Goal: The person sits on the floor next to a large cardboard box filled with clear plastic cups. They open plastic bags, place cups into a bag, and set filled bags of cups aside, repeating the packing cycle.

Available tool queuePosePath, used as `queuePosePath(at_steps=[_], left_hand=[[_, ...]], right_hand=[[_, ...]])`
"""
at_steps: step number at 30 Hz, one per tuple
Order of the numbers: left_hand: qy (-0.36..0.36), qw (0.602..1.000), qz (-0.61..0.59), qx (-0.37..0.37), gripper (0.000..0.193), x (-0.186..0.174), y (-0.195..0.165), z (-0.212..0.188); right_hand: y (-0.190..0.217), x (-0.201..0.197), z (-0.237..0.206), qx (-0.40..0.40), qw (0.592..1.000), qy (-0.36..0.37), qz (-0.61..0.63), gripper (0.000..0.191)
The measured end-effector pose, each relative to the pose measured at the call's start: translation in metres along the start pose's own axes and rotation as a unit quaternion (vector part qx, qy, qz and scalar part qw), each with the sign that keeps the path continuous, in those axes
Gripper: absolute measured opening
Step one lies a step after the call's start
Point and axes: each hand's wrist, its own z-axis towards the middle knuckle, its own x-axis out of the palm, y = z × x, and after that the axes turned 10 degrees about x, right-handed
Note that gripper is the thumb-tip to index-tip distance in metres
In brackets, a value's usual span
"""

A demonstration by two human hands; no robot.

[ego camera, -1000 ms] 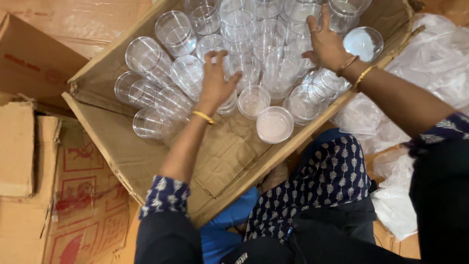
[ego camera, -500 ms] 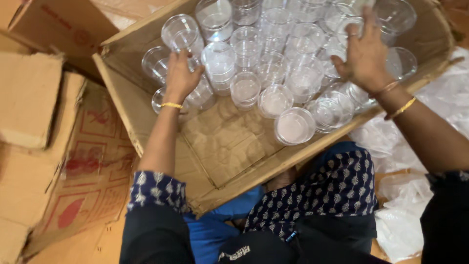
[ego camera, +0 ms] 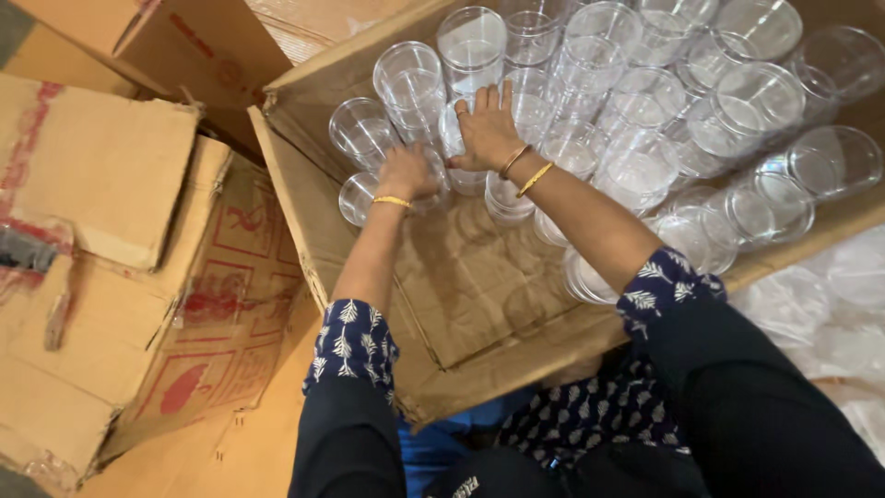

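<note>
Our left hand [ego camera: 406, 172] is clenched around a clear plastic cup [ego camera: 419, 180] in the cardboard box [ego camera: 304, 198]; our right hand [ego camera: 487, 129] lies released, fingers spread over neighbouring cups [ego camera: 479, 138].

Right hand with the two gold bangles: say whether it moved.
Yes. The right hand crossed from the cardboard box's right side to its left, beside the left hand.
</note>
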Motion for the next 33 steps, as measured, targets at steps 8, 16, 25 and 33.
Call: queuePosePath(at_steps=[8,16,25,33], left_hand=[[0.016,0.997,0.069,0.015,0.110,0.012,-0.004,-0.009],[0.095,0.988,0.004,0.122,0.105,-0.028,-0.037,0.009],[-0.209,0.923,0.065,0.316,0.079,0.036,-0.194,0.075],[-0.280,0.871,-0.075,0.397,0.053,0.033,-0.166,0.078]], right_hand=[[-0.038,-0.007,-0.037,-0.050,0.997,0.049,0.038,0.109],[-0.218,-0.076,-0.136,0.066,0.996,0.017,-0.057,0.094],[-0.249,-0.028,-0.104,0.047,0.969,-0.117,-0.214,0.079],[-0.200,-0.045,-0.113,-0.033,0.975,-0.186,-0.114,0.061]])
